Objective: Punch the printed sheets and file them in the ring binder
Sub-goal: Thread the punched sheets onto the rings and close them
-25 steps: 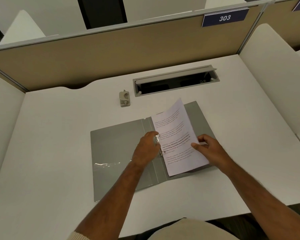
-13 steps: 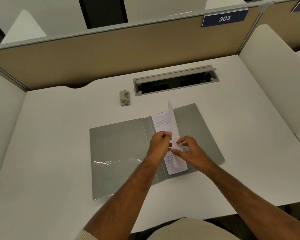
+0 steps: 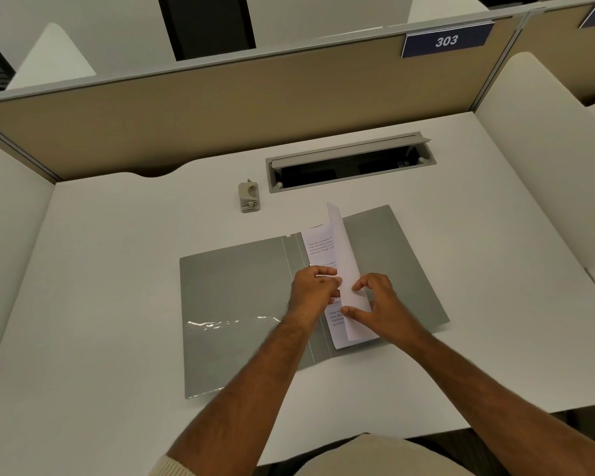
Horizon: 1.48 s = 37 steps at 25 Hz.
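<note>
A grey ring binder (image 3: 234, 297) lies open flat on the white desk. A printed sheet (image 3: 340, 242) stands curled along the binder's spine, its right half lifted toward the left so only a narrow strip of text shows. My left hand (image 3: 315, 286) sits over the spine where the rings are, fingers pinched on the sheet's left edge. My right hand (image 3: 375, 300) holds the raised sheet from the right with thumb and fingers. The rings are hidden under my hands. A small beige hole punch (image 3: 249, 198) rests behind the binder.
An open cable tray (image 3: 351, 164) is set into the desk (image 3: 110, 269) behind the binder. A tan partition (image 3: 220, 108) with a blue "303" sign (image 3: 446, 40) closes off the back. White side panels flank the desk left and right.
The sheet was lying spread over the binder's right cover; its right side has swung up and leftward. My right hand moved left toward the spine, close to my left hand.
</note>
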{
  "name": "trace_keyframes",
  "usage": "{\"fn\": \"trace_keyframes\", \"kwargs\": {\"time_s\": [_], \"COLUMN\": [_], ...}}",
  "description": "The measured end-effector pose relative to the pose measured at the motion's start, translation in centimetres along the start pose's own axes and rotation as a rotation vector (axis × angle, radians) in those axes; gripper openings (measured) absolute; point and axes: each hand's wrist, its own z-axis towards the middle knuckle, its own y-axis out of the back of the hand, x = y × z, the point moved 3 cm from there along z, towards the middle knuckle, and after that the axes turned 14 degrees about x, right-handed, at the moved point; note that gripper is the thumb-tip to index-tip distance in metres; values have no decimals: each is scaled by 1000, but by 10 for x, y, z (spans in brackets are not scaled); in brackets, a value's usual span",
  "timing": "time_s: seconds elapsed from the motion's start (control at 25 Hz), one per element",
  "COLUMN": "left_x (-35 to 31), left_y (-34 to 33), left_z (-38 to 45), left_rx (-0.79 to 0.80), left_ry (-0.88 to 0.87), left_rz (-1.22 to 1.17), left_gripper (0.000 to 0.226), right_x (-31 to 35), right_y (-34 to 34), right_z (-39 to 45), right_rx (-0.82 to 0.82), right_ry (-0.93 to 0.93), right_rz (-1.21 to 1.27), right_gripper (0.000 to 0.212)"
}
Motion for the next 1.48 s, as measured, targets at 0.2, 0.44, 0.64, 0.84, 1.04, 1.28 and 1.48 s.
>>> {"fn": "trace_keyframes", "kwargs": {"time_s": [0.2, 0.44, 0.64, 0.84, 1.04, 1.28, 1.48], "left_x": [5, 6, 7, 9, 9, 2, -4], "left_y": [7, 12, 9, 9, 11, 17, 35], "left_z": [1, 2, 2, 2, 1, -6, -11], "left_rx": [-29, -46, 1, 23, 14, 3, -34], "left_ry": [-26, 8, 36, 63, 42, 20, -30], "left_rz": [-16, -26, 10, -11, 20, -29, 50], "left_gripper": [23, 28, 6, 7, 12, 19, 34], "right_x": [-1, -1, 1, 1, 0, 0, -2], "right_y": [-6, -11, -16, -18, -17, -12, -4], "right_z": [2, 5, 6, 8, 10, 8, 4], "right_rx": [27, 95, 92, 69, 84, 102, 106], "right_ry": [-17, -21, -8, -5, -6, 2, -9], "right_rz": [8, 22, 37, 20, -13, 15, 61], "right_gripper": [84, 99, 105, 105, 109, 109, 110]}}
